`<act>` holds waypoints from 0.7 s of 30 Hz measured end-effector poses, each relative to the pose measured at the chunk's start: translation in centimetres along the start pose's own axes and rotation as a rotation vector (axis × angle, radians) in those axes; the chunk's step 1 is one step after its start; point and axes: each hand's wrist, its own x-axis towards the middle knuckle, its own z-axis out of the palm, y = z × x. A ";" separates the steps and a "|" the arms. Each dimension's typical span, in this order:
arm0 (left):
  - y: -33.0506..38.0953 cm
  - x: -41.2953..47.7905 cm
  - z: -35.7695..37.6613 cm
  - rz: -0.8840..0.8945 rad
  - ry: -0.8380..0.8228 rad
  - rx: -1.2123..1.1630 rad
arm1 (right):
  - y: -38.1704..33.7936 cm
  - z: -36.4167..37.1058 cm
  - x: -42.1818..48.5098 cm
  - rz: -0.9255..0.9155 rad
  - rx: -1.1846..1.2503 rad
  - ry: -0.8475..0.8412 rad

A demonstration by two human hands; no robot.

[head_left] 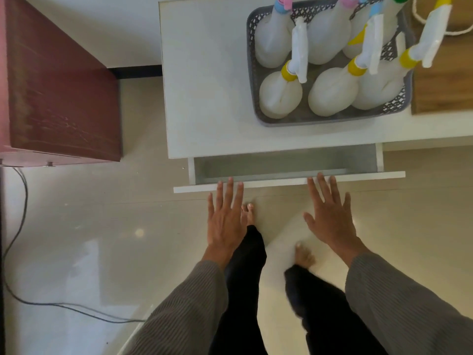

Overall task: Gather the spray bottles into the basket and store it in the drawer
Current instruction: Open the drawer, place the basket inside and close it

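A grey perforated basket [281, 120] stands on the white cabinet top [204, 85], filled with several white spray bottles [280, 97] with yellow, pink, blue and green collars. Below the cabinet's front edge a drawer [281, 165] is pulled partly out, and its grey inside holds nothing visible. My left hand [225, 219] is flat with spread fingers, fingertips at the drawer's white front panel [371, 176]. My right hand [330, 213] is likewise spread, its fingertips touching the same panel further right. Neither hand holds anything.
A dark red cabinet [61, 85] stands to the left across a strip of floor. A wooden board [442, 85] with a white cord lies right of the basket. A black cable [15, 239] trails over the glossy floor at left. My legs and bare feet are below the drawer.
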 end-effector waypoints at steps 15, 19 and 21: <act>6.1 -4.4 5.7 -0.023 -0.113 -0.012 | 1.6 6.4 -6.5 -0.019 0.020 0.053; 6.4 -6.8 6.5 -0.013 -0.178 0.018 | 1.8 7.2 -8.8 -0.019 0.028 0.008; 6.6 -8.0 6.7 -0.004 -0.216 0.021 | 1.9 7.6 -10.1 -0.018 0.025 -0.012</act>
